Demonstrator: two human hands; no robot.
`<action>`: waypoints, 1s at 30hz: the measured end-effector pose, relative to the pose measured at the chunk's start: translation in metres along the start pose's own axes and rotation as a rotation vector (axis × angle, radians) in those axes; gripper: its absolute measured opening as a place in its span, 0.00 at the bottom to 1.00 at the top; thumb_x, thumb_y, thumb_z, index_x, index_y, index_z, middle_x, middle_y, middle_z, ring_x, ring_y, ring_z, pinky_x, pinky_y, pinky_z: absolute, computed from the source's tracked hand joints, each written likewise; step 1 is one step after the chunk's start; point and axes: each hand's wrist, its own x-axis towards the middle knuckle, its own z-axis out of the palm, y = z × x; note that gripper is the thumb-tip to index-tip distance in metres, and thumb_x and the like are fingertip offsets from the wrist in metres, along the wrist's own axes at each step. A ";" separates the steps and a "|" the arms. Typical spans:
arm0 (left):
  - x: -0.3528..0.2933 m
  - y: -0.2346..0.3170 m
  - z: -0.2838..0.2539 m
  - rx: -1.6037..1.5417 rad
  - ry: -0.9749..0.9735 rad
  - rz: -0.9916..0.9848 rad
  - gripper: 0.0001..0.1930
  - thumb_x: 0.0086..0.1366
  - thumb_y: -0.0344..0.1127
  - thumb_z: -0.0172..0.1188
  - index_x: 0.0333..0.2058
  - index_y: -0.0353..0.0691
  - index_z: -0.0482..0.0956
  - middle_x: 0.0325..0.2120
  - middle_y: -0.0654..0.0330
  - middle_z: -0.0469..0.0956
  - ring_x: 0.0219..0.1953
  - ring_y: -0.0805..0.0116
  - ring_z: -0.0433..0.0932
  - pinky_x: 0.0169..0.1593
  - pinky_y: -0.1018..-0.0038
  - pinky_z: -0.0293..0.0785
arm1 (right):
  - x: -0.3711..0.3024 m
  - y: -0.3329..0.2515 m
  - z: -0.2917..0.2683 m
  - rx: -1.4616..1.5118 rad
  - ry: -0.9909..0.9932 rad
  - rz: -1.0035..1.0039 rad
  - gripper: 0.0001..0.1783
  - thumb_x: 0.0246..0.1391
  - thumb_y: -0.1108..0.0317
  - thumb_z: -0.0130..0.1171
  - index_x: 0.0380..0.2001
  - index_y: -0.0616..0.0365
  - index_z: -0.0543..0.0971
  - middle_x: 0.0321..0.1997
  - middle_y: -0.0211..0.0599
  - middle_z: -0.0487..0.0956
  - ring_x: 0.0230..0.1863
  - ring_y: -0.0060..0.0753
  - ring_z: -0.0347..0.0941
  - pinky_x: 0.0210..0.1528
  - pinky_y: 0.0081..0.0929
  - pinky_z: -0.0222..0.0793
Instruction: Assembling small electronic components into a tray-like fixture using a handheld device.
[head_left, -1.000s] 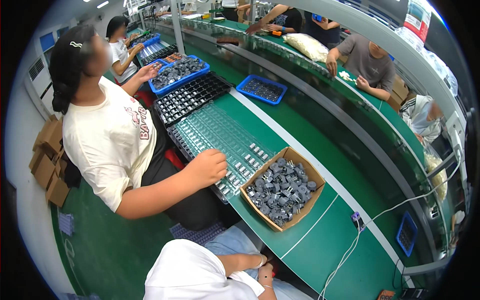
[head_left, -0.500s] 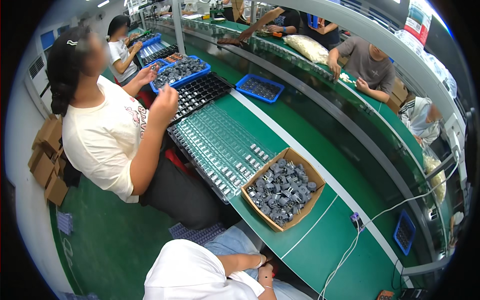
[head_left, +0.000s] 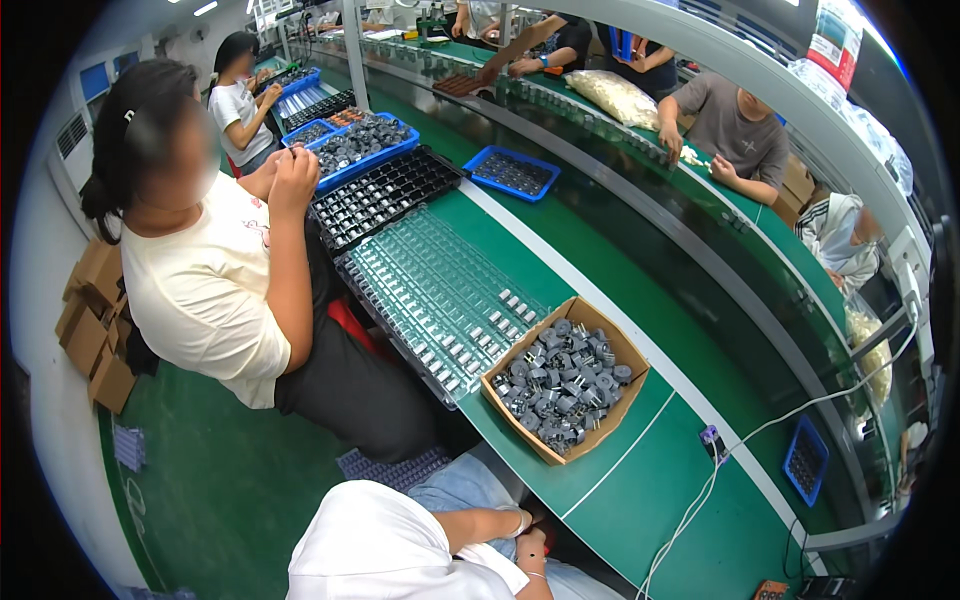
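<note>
My left hand [head_left: 537, 517] and my right hand [head_left: 531, 545] rest close together low over my jeans, beside the near table edge. Their fingers are largely hidden in shadow, so I cannot make out whether they hold anything. On the table beyond them stands an open cardboard box [head_left: 622, 402] heaped with grey round plug-like parts [head_left: 565, 385] with metal pins. Left of the box lies a clear plastic blister tray [head_left: 420, 270], partly filled with small silvery pieces. Neither of my hands touches the box or the tray.
A co-worker [head_left: 200, 260] sits at the left, beside a black tray [head_left: 385, 190] and a blue bin [head_left: 405, 140] of grey parts. Blue trays [head_left: 512, 173] lie on the green conveyor [head_left: 640, 270]. White cables [head_left: 690, 510] cross the table at right; several people work opposite.
The co-worker at the left has brought both hands together near the blue bin and turned the head. The far blue tray has shifted slightly left. My hands stay in place.
</note>
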 end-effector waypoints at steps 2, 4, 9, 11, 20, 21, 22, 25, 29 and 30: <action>-0.010 0.004 0.000 -0.069 0.011 0.000 0.23 0.68 0.47 0.44 0.42 0.30 0.75 0.38 0.48 0.74 0.39 0.57 0.69 0.45 0.64 0.67 | 0.000 0.000 0.000 -0.013 0.004 -0.006 0.14 0.43 0.79 0.54 0.37 0.64 0.72 0.35 0.49 0.75 0.36 0.49 0.70 0.39 0.32 0.68; -0.015 0.008 0.001 -0.134 0.019 0.001 0.23 0.68 0.48 0.45 0.41 0.30 0.76 0.38 0.48 0.74 0.39 0.57 0.69 0.45 0.64 0.67 | 0.007 0.019 0.002 -0.018 0.010 -0.006 0.13 0.43 0.79 0.54 0.37 0.64 0.72 0.34 0.49 0.75 0.36 0.49 0.71 0.38 0.32 0.68; 0.005 0.005 -0.013 0.007 -0.122 -0.170 0.23 0.66 0.49 0.48 0.39 0.29 0.76 0.35 0.48 0.75 0.37 0.56 0.70 0.43 0.63 0.67 | 0.012 0.029 0.007 -0.067 -0.008 0.020 0.12 0.43 0.77 0.53 0.34 0.69 0.73 0.34 0.53 0.76 0.35 0.49 0.72 0.39 0.36 0.67; 0.005 -0.005 0.003 -0.186 -0.042 -0.092 0.23 0.65 0.49 0.49 0.38 0.29 0.76 0.33 0.48 0.75 0.35 0.56 0.70 0.42 0.62 0.67 | 0.019 0.049 0.008 -0.069 0.014 -0.008 0.12 0.43 0.76 0.54 0.34 0.69 0.73 0.34 0.53 0.76 0.35 0.49 0.72 0.39 0.36 0.67; 0.036 -0.029 0.000 -0.335 -0.109 0.011 0.21 0.63 0.48 0.53 0.34 0.31 0.78 0.28 0.49 0.76 0.31 0.56 0.71 0.39 0.62 0.68 | 0.036 0.101 0.019 -0.089 0.036 -0.092 0.15 0.45 0.74 0.55 0.39 0.67 0.72 0.38 0.53 0.75 0.38 0.50 0.72 0.40 0.36 0.67; 0.036 -0.030 0.000 -0.310 -0.107 0.006 0.21 0.63 0.48 0.53 0.34 0.31 0.78 0.28 0.49 0.76 0.32 0.56 0.70 0.39 0.62 0.68 | 0.036 0.104 0.018 -0.190 0.025 -0.096 0.16 0.45 0.74 0.55 0.39 0.67 0.72 0.38 0.53 0.75 0.39 0.50 0.72 0.41 0.36 0.67; 0.035 -0.033 -0.002 -0.285 -0.105 0.002 0.21 0.63 0.48 0.53 0.35 0.31 0.78 0.29 0.49 0.76 0.32 0.56 0.70 0.39 0.62 0.68 | 0.036 0.107 0.019 -0.185 0.033 -0.092 0.16 0.45 0.74 0.55 0.39 0.67 0.72 0.38 0.53 0.75 0.39 0.50 0.72 0.41 0.36 0.67; 0.031 -0.036 -0.008 -0.211 -0.095 -0.008 0.21 0.63 0.48 0.53 0.35 0.31 0.78 0.30 0.49 0.76 0.33 0.56 0.70 0.40 0.62 0.68 | 0.037 0.109 0.021 -0.109 0.034 -0.078 0.15 0.46 0.73 0.54 0.39 0.66 0.72 0.38 0.54 0.75 0.40 0.51 0.72 0.42 0.37 0.66; 0.033 -0.021 -0.008 -0.115 -0.076 -0.018 0.20 0.63 0.47 0.52 0.35 0.32 0.78 0.31 0.50 0.76 0.34 0.56 0.70 0.41 0.61 0.68 | 0.040 0.081 0.025 0.213 0.138 0.160 0.13 0.46 0.70 0.57 0.36 0.62 0.72 0.37 0.47 0.75 0.38 0.49 0.71 0.43 0.37 0.67; 0.034 -0.028 -0.006 -0.097 -0.070 -0.024 0.20 0.63 0.47 0.52 0.36 0.32 0.78 0.31 0.50 0.76 0.35 0.56 0.70 0.41 0.61 0.68 | 0.041 0.061 0.024 0.423 0.233 0.386 0.12 0.46 0.70 0.57 0.36 0.60 0.72 0.36 0.44 0.74 0.37 0.47 0.71 0.43 0.35 0.67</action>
